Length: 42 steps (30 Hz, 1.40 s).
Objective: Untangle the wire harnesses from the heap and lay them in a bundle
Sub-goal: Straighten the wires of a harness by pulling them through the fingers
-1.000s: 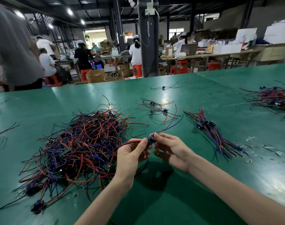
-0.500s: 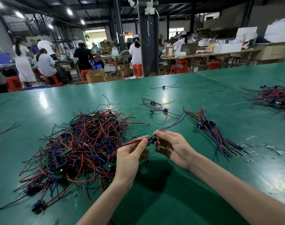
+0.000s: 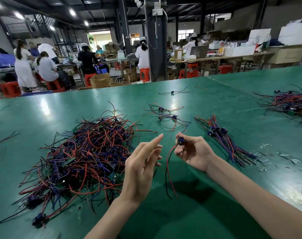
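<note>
A tangled heap of red, blue and black wire harnesses lies on the green table to the left. To the right, a straightened bundle of harnesses lies with its blue connectors together. My right hand pinches one harness by its blue connector; its red and black wires hang down freely. My left hand hovers just left of it with fingers extended, holding nothing.
A few loose harnesses lie behind my hands, and a single one farther back. Another heap sits at the far right. Stray wires lie at the left edge. People work at benches beyond the table.
My left hand has let go of the wires and opened. The harness has come free of the heap and now dangles from my right hand, which has lifted slightly.
</note>
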Each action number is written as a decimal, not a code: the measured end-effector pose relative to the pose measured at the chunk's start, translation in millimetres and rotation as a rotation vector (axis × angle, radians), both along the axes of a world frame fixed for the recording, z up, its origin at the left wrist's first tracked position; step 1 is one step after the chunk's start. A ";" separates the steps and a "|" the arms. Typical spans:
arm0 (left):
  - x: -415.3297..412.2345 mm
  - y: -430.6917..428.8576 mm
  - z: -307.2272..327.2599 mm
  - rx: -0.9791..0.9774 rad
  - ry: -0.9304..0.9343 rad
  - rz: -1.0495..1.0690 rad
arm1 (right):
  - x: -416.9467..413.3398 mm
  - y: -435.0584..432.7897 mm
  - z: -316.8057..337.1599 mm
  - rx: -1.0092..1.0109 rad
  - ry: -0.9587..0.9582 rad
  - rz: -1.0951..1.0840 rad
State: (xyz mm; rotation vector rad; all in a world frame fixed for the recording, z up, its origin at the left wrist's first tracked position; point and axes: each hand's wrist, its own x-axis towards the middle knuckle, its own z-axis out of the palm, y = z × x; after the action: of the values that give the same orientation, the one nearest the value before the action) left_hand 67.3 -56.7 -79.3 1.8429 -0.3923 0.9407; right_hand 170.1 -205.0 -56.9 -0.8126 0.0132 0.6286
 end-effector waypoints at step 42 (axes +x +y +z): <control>4.1 3.2 9.7 -0.734 0.938 -0.284 | -20.9 16.4 -16.2 -0.405 -0.544 0.210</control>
State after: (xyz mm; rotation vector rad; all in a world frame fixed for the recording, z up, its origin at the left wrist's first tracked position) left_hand 71.3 -53.5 -69.6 1.2942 0.2533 -0.0591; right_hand 149.2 -188.6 -73.1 -1.3713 -0.4578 0.5911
